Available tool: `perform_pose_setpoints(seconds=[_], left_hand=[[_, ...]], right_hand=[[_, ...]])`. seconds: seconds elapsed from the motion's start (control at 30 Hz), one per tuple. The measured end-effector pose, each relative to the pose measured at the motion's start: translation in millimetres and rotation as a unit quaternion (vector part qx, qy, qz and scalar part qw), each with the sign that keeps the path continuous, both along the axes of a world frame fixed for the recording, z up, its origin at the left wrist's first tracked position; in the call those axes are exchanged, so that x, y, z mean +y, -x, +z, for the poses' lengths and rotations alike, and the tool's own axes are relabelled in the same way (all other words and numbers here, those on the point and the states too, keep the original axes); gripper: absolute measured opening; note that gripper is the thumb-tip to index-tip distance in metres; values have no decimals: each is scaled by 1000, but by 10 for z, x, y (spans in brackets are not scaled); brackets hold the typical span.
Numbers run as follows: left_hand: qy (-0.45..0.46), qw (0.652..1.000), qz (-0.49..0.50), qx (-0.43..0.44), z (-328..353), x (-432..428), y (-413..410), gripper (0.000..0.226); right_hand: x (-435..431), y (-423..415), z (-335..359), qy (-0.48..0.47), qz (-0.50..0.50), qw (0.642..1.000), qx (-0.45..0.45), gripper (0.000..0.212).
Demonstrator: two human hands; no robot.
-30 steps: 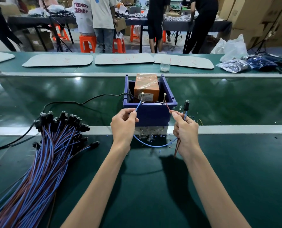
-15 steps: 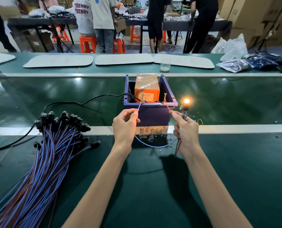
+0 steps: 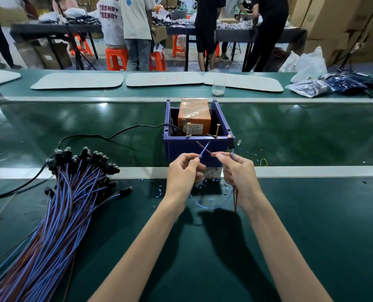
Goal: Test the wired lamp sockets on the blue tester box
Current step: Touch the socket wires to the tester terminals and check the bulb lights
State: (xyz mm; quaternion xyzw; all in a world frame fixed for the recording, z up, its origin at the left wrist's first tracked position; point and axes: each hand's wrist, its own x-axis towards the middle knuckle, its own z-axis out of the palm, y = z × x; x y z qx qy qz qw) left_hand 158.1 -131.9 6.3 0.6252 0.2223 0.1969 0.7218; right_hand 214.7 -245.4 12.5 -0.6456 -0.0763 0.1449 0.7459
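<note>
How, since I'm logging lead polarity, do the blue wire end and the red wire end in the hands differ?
The blue wire is pinched by the left hand, the red wire by the right hand. The blue wire slants up-right, the red wire up-left. Both cross before the blue tester box, below its screws, touching neither.

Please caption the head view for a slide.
Left hand pinches blue wire, right hand red wire, near blue tester box.

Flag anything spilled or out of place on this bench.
Small blue and dark bits lie scattered on the green belt in front of and right of the blue tester box. A yellow loop lies among them. Nothing else stands out.
</note>
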Motion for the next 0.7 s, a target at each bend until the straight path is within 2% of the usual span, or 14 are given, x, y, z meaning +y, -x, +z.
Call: perform_pose_setpoints(seconds=[0.07, 0.2, 0.3, 0.37, 0.47, 0.53, 0.6, 0.63, 0.7], left_hand=[[62, 998, -29, -14, 16, -64, -4, 15], [124, 991, -31, -44, 14, -143, 7, 22], [174, 984, -22, -18, -8, -103, 18, 25], [171, 984, -42, 10, -8, -83, 27, 20], [108, 985, -124, 51, 26, -44, 60, 21], [49, 971, -219, 84, 72, 34, 101, 33], [-49, 940, -320, 111, 115, 139, 160, 39], [-97, 922, -354, 122, 131, 191, 194, 37], [-175, 895, -378, 157, 147, 317, 245, 32]], right_hand=[[16, 51, 35, 16, 44, 999, -18, 21], [6, 63, 98, 112, 102, 985, -79, 27], [-112, 12, 195, 176, 161, 967, -88, 37], [-224, -62, 248, 259, 157, 947, -107, 46], [-467, -212, 323, 357, 92, 923, -107, 40], [-691, -290, 373, 350, 64, 932, -67, 36], [-907, -343, 406, 344, 21, 938, -40, 31], [-1001, -376, 408, 376, -17, 925, -50, 28], [-1127, -426, 401, 489, -129, 855, -116, 26]])
